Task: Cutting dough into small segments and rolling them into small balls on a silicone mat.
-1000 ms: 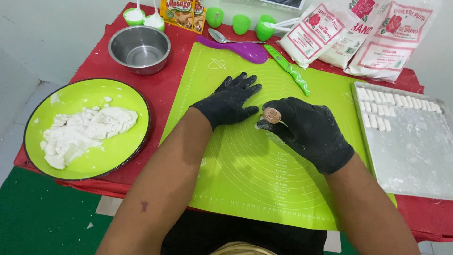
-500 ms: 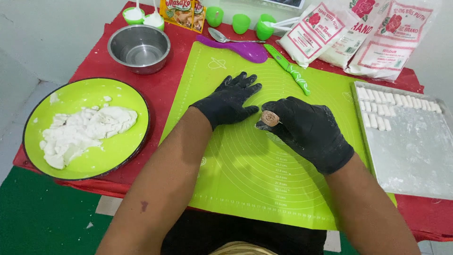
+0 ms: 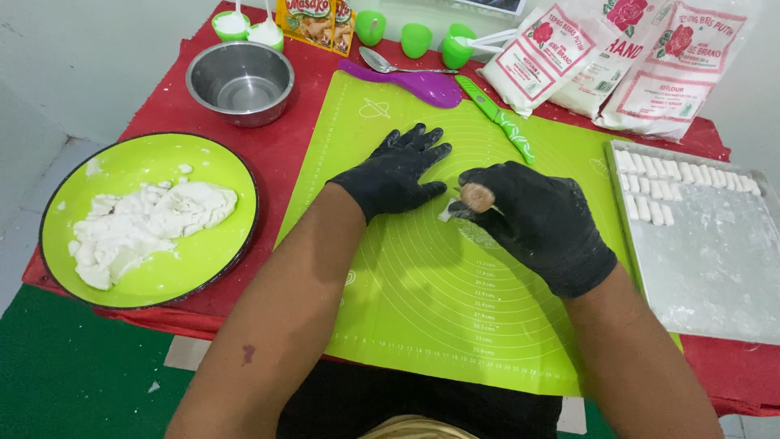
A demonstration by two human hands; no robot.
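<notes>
— Where are our hands?

— Both in black gloves, over the middle of the lime-green silicone mat (image 3: 439,301). Our left hand (image 3: 396,172) lies flat with the fingers spread, palm down on the mat, gripping nothing. Our right hand (image 3: 536,219) is closed around a short wooden stick with a rounded brown end (image 3: 476,197), which pokes out toward the left hand.

— And the dough?

— A small white piece of dough (image 3: 448,211) sits on the mat between the two hands, just under the stick's end and touching the left fingertips as far as we can tell. The big lump of white dough (image 3: 146,223) rests on the round lime-green plate (image 3: 122,167) at the left of the red-covered table (image 3: 276,154).

— What else is around us?

— At the right, a floured metal tray (image 3: 715,268) holds rows of small white dough pieces (image 3: 658,183) along its far edge. Far left stands an empty steel bowl (image 3: 240,81). At the far edge of the mat lie a purple plastic spoon (image 3: 422,85) and a green-handled knife (image 3: 497,120), with white flour bags (image 3: 617,61) behind them.
</notes>
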